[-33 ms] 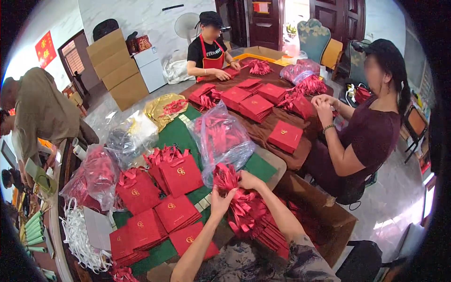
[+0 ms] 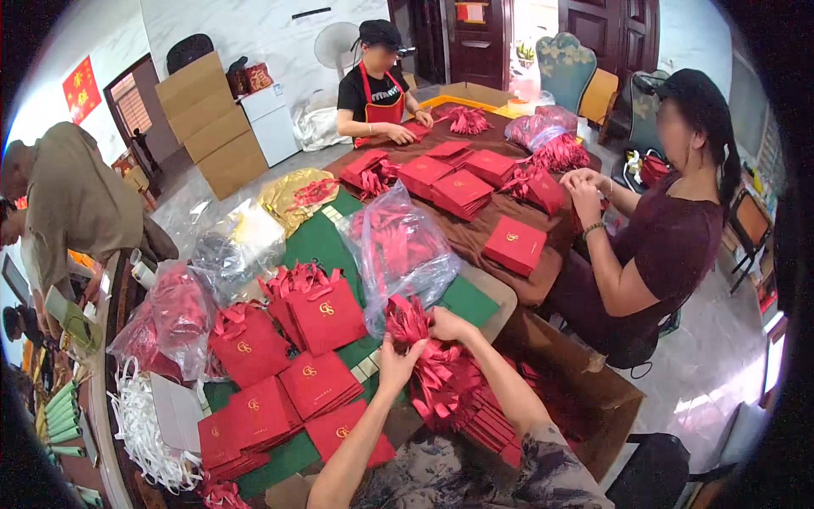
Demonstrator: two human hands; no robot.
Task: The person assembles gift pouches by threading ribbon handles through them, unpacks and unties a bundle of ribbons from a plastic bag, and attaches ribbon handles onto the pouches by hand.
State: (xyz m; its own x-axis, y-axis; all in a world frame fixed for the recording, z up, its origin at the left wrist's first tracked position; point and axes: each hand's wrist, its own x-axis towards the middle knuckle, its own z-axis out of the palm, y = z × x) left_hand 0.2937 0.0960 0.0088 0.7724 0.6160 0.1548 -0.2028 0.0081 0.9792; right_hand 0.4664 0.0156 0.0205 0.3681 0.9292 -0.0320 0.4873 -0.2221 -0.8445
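Near the table's front edge, my left hand [image 2: 398, 363] is closed round the lower side of a bunch of shiny red ribbons [image 2: 409, 322]. My right hand [image 2: 449, 326] pinches the same bunch from its right. Below my hands the ribbons fan out over a stack of red paper bags [image 2: 487, 411], which leans between my forearms. My right forearm covers part of that stack. To the left of my left wrist lie piles of flat red bags [image 2: 320, 386] with gold emblems. Other bags [image 2: 326, 316] with ribbon handles stand behind these.
A clear plastic bag [image 2: 398, 246] of red ribbons lies just beyond my hands. White cords [image 2: 148, 424] are heaped at the left edge. An open cardboard box [image 2: 610, 416] stands at my right. Two people work across the brown-covered table [image 2: 471, 229], among more red bags.
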